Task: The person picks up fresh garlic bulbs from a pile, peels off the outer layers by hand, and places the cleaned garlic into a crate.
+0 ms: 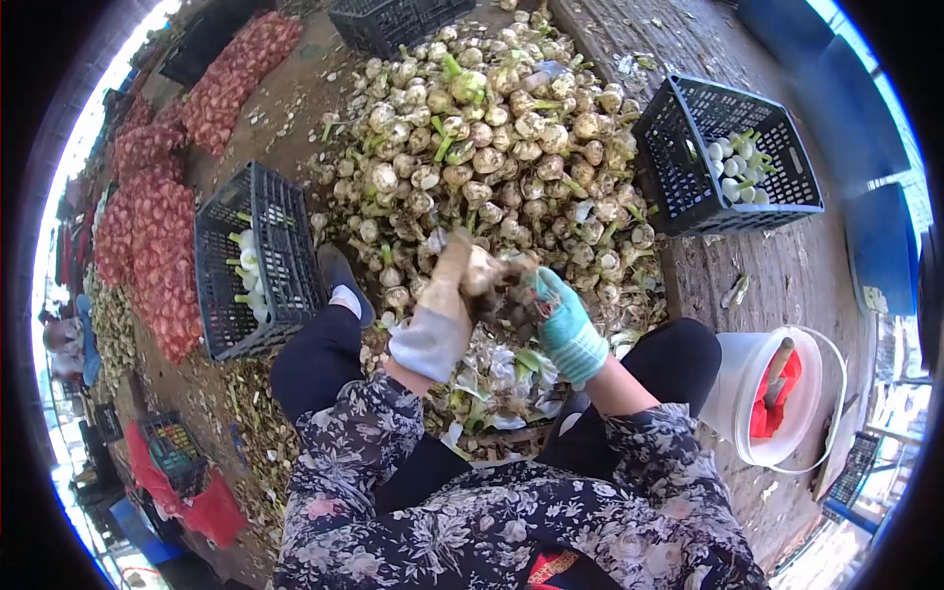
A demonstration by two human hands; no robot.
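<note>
1. Head view looks down on a seated person whose two gloved hands meet at the centre of the frame, over the near edge of a large heap of bulbs [492,147].
2. Left hand [442,305], in a pale worn glove, is closed around a single bulb [480,270] and holds it up just above the heap.
3. Right hand [560,315], in a teal glove, is clamped on the dark, rooty end of that same bulb, so both hands touch the one piece.
4. Whether the right hand also holds a tool cannot be told; the spot between the hands is dark and blurred.
5. Below the hands, between the person's knees, lies a litter of pale skins and green trimmings [497,383].
6. Left of centre stands a black crate [275,246] with a few white, cleaned bulbs inside.
7. At the upper right stands a second black crate [678,177], also with some white cleaned bulbs in its far corner.
8. At the lower right, just beside the person's right knee, is a white bucket [737,393] with something red and a handle-like piece in it.
9. Along the upper left edge lie red mesh sacks [157,236], filled and stacked.
</note>
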